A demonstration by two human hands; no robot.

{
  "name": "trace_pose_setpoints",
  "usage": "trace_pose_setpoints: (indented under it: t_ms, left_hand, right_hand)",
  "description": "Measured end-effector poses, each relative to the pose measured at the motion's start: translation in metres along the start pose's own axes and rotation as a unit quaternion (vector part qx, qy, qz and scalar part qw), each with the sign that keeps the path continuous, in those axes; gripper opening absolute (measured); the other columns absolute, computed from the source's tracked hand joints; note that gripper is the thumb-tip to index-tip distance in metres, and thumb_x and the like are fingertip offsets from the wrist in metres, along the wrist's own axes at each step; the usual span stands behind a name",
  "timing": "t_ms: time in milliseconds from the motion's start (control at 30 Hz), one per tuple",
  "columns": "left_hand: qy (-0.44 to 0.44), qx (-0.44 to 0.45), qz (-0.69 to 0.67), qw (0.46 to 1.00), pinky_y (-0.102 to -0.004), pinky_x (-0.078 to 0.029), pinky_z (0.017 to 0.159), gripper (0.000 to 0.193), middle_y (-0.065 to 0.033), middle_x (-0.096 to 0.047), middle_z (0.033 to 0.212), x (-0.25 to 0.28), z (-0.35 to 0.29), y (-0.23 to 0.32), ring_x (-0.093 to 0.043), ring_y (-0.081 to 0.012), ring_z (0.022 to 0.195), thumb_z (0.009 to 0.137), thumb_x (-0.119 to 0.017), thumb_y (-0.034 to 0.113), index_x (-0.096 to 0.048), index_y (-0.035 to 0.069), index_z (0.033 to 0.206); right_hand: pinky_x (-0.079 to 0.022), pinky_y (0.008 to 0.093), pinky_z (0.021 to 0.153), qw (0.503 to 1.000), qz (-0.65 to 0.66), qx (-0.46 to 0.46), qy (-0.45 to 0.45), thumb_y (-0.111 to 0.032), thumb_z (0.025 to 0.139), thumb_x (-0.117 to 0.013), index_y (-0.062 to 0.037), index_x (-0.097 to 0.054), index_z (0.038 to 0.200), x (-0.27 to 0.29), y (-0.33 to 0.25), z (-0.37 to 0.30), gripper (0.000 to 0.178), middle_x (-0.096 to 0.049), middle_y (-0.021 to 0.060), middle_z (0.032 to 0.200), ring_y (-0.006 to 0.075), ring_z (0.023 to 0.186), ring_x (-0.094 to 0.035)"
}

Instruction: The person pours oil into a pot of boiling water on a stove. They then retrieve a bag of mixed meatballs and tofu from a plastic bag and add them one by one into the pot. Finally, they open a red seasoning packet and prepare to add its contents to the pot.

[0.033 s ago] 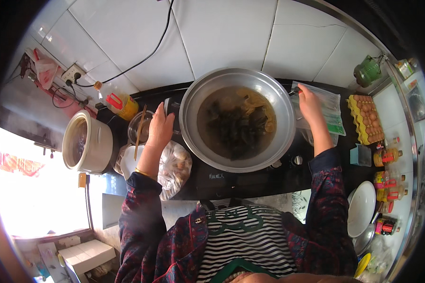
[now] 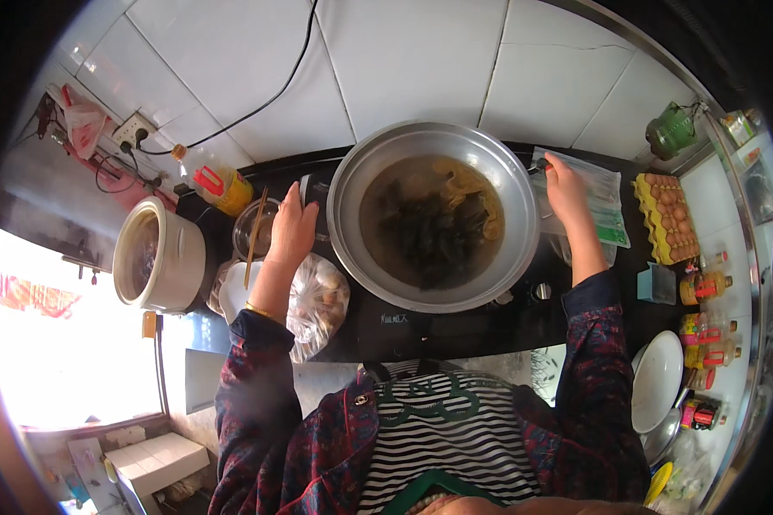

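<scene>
Left hand, right hand holding pan, small white characters on counter

Between a person's left hand and right hand, a pan with food in it stands over the surface, a tiled wall behind. Left of it: a filled plastic bag, a bowl crossed by chopsticks, a bottle and, farthest out, a pot; right, plastic packaging, then eggs in a tray.
</scene>
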State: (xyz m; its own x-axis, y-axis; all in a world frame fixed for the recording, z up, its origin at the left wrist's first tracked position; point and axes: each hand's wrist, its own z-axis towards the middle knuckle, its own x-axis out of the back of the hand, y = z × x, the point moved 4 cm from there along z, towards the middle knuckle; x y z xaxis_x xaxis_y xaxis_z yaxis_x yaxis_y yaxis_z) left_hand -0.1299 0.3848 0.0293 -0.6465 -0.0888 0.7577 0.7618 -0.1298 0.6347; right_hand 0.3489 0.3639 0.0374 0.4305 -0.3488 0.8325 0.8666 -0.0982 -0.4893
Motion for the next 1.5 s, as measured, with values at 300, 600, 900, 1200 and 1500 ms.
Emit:
trace_pose_setpoints:
  t_ms: [300, 600, 900, 1200, 1500]
  left_hand:
    - [0.000, -0.137, -0.024, 0.990, -0.0408, -0.044, 0.089, 0.057, -0.0283, -0.059, 0.108, 0.015, -0.003, -0.008, -0.056, -0.0407, 0.102, 0.091, -0.055, 0.024, -0.039, -0.011, 0.133]
    - [-0.063, 0.016, -0.026, 0.998, -0.0358, -0.047, 0.089, 0.034, -0.0136, -0.062, 0.106, 0.072, -0.117, -0.114, -0.059, -0.0273, 0.101, 0.077, -0.060, 0.000, -0.057, 0.002, 0.111]
    - [-0.130, -0.092, 0.040, 0.986, -0.0460, -0.031, 0.105, 0.057, -0.0123, -0.052, 0.128, 0.015, -0.156, -0.139, -0.044, -0.0342, 0.124, 0.071, -0.067, 0.010, -0.053, 0.010, 0.127]
    - [-0.109, -0.159, -0.039, 0.981, -0.0458, -0.031, 0.105, 0.058, -0.0177, -0.053, 0.123, 0.033, -0.178, -0.141, -0.044, -0.0355, 0.121, 0.071, -0.064, 0.020, -0.051, 0.006, 0.126]
    - [0.019, -0.145, -0.093, 0.985, -0.0448, -0.041, 0.087, 0.024, -0.0147, -0.059, 0.091, 0.024, -0.166, -0.143, -0.055, -0.0362, 0.094, 0.076, -0.060, 0.001, -0.060, 0.004, 0.100]
  right_hand:
    - [-0.044, 0.0455, 0.094, 0.997, -0.014, 0.018, 0.070, -0.027, 0.096, -0.046, -0.0091, -0.054, 0.130, 0.014, -0.013, -0.014, 0.040, -0.059, 0.0229, 0.122, 0.0392, 0.111, -0.057]
    - [-0.050, 0.0289, 0.077, 0.895, 0.331, 0.099, -0.282, -0.010, 0.092, -0.055, -0.0022, -0.061, 0.110, 0.010, -0.170, -0.187, 0.020, -0.064, 0.0094, 0.096, 0.0146, 0.082, -0.061]
    - [-0.050, 0.0342, 0.064, 0.871, 0.313, 0.170, -0.338, -0.013, 0.083, -0.068, -0.0055, -0.045, 0.126, -0.219, -0.297, -0.238, 0.049, -0.062, 0.0120, 0.086, 0.0228, 0.070, -0.061]
    - [-0.045, 0.0218, 0.050, 0.867, 0.419, 0.045, -0.267, -0.010, 0.095, -0.054, -0.0024, -0.054, 0.089, -0.207, -0.339, -0.239, 0.009, -0.059, 0.0031, 0.067, 0.0070, 0.055, -0.055]
    - [-0.045, 0.0217, 0.064, 0.756, 0.594, -0.055, -0.270, -0.017, 0.097, -0.046, -0.0016, -0.040, 0.135, -0.199, -0.335, -0.219, 0.042, -0.061, 0.0095, 0.101, 0.0100, 0.084, -0.055]
